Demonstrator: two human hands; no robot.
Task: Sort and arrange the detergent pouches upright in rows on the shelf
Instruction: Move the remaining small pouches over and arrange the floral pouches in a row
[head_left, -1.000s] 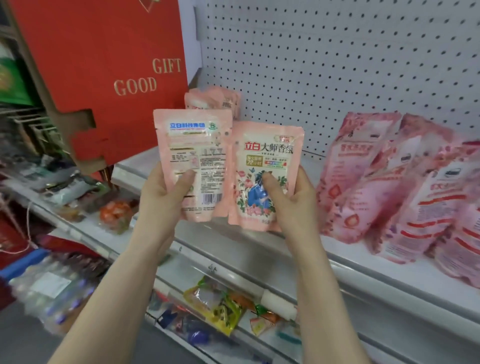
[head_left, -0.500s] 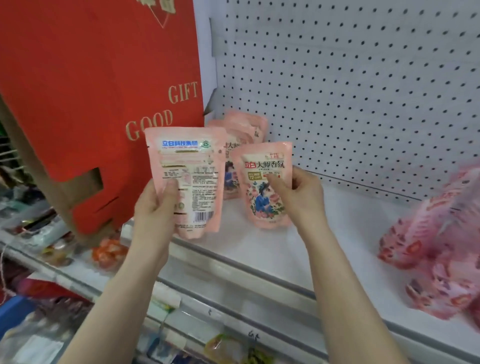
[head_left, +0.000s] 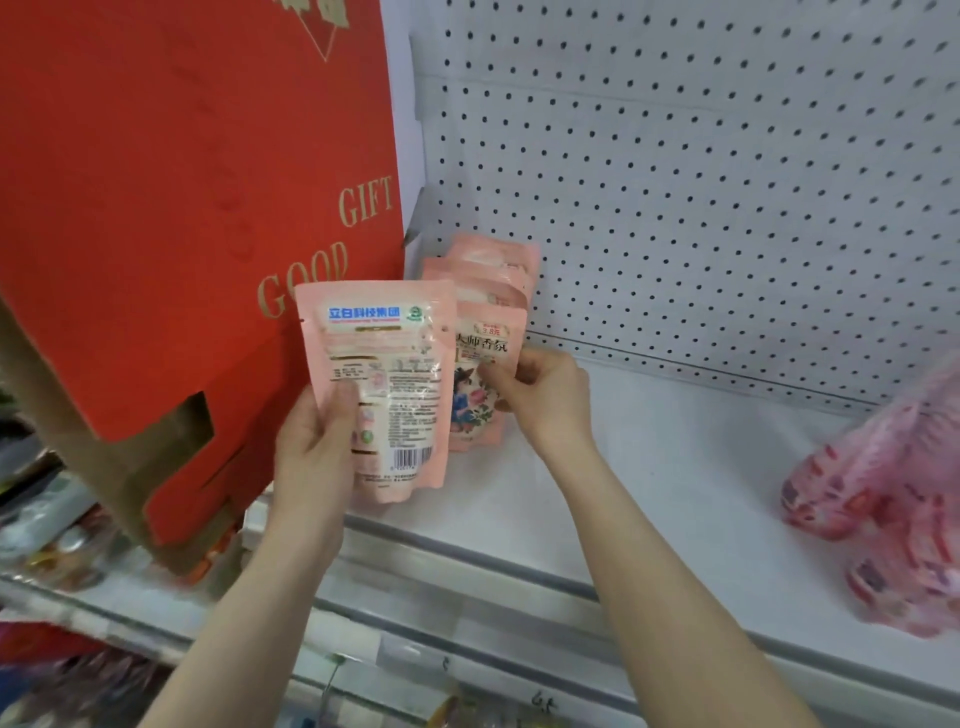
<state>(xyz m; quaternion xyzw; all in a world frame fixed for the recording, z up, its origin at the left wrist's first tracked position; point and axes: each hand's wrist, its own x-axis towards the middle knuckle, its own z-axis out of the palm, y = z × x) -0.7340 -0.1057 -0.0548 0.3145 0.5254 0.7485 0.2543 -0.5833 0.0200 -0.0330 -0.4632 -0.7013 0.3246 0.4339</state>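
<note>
**Seating a pouch at the front of the row**

The right hand (head_left: 540, 400) pinches a front-facing pouch (head_left: 480, 384) by its edge, fingers (head_left: 491, 371) closed, at the front of the standing row (head_left: 488, 275) in the shelf (head_left: 649, 493) corner. Best to press its base flat before letting go. The left hand (head_left: 317, 447) grips a back-facing pouch (head_left: 382, 379); it needs turning. Legible: "3.8元", "大师香氛", "立白科技集团"; red box (head_left: 182, 208) reads "GOOD GIFT".

1. Head cam is looking fwd and slightly down at the shelf (head_left: 649, 499), close in.
2. It's facing the pegboard back panel (head_left: 701, 182); forearms are entering from the bottom.
3. Single view, no overlap w/ others.
</note>
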